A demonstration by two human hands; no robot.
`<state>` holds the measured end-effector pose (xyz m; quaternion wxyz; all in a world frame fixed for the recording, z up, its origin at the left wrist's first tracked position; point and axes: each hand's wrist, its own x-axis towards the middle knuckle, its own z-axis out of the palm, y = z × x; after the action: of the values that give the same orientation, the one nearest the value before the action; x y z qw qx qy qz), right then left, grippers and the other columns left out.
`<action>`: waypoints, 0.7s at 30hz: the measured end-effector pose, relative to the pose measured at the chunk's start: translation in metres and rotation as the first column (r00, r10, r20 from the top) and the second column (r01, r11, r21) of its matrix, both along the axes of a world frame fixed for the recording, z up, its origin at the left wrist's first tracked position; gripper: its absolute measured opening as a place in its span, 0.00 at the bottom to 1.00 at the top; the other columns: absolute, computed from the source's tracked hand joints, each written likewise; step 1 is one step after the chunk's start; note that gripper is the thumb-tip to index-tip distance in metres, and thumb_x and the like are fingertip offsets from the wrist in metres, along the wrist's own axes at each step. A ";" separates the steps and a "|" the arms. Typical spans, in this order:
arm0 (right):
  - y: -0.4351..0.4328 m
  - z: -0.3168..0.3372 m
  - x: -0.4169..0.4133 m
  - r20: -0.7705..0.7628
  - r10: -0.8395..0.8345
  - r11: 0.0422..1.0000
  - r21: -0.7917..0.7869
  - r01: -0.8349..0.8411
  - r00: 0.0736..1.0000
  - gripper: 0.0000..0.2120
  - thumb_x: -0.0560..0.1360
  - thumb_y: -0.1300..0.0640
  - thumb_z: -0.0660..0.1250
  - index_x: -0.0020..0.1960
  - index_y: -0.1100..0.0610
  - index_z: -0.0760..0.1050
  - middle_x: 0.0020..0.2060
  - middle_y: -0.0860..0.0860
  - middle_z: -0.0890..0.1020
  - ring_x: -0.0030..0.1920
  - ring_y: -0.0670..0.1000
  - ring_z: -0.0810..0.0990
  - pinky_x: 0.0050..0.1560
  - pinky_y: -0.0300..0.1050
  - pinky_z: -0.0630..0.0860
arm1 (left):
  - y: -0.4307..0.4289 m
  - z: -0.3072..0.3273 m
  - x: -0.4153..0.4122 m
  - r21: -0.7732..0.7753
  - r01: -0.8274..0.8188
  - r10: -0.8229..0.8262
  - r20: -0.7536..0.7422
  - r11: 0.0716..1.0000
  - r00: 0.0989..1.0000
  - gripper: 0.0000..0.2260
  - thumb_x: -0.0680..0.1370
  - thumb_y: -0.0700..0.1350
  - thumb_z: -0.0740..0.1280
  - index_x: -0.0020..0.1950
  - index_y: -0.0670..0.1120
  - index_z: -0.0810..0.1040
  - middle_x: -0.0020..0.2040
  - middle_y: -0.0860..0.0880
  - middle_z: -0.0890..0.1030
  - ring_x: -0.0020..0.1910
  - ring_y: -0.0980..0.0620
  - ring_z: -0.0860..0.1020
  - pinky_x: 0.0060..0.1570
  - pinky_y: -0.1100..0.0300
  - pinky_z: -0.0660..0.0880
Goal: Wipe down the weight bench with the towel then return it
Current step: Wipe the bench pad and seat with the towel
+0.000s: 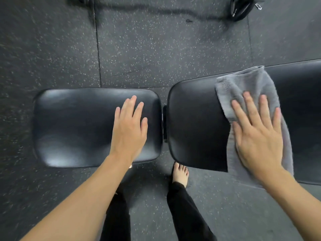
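Observation:
The black padded weight bench lies across the view in two parts: a seat pad [73, 126] on the left and a longer back pad [196, 122] on the right, with a narrow gap between them. A grey towel [243, 84] is spread over the back pad, its near end hanging over the front edge. My right hand [258, 134] presses flat on the towel with straight, spread fingers. My left hand [130, 129] rests flat on the right part of the seat pad, fingers straight, holding nothing.
Speckled black rubber floor [156, 49] surrounds the bench. A barbell with dark weight plates [239, 7] lies on the floor at the far top edge. My bare foot [180, 173] and black trouser legs stand close to the bench's near side.

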<state>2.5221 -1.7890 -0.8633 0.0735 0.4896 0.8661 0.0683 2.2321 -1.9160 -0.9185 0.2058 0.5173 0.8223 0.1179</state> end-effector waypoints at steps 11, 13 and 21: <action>-0.082 -0.072 -0.157 -0.427 -0.148 0.943 -0.331 -0.002 0.892 0.21 0.86 0.59 0.56 0.79 0.56 0.67 0.80 0.52 0.66 0.82 0.57 0.58 0.82 0.57 0.50 | -0.060 -0.006 -0.087 0.036 0.067 -0.061 -0.135 0.997 0.989 0.21 0.83 0.43 0.62 0.76 0.37 0.71 0.80 0.37 0.65 0.80 0.37 0.62 0.78 0.38 0.58; -0.106 -0.088 -0.191 -0.550 -0.279 0.873 -0.487 -0.031 0.787 0.21 0.86 0.59 0.55 0.79 0.55 0.66 0.81 0.51 0.64 0.83 0.53 0.56 0.82 0.56 0.51 | -0.076 -0.008 -0.108 0.044 0.087 -0.078 -0.185 0.995 0.980 0.22 0.83 0.43 0.62 0.76 0.37 0.70 0.80 0.37 0.64 0.80 0.37 0.61 0.78 0.38 0.57; -0.177 -0.108 -0.275 -0.654 -0.320 0.880 -0.474 -0.041 0.685 0.22 0.85 0.58 0.56 0.79 0.54 0.66 0.81 0.50 0.63 0.83 0.54 0.54 0.81 0.64 0.52 | -0.105 -0.017 -0.165 0.127 0.029 0.006 -0.267 0.991 0.964 0.21 0.85 0.43 0.58 0.78 0.41 0.69 0.81 0.40 0.63 0.81 0.39 0.60 0.79 0.38 0.53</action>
<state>2.2470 -1.9665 -0.9708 -0.1523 0.5123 0.7752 -0.3367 2.0667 -2.0212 -0.9358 0.0600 0.5455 0.8300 0.0994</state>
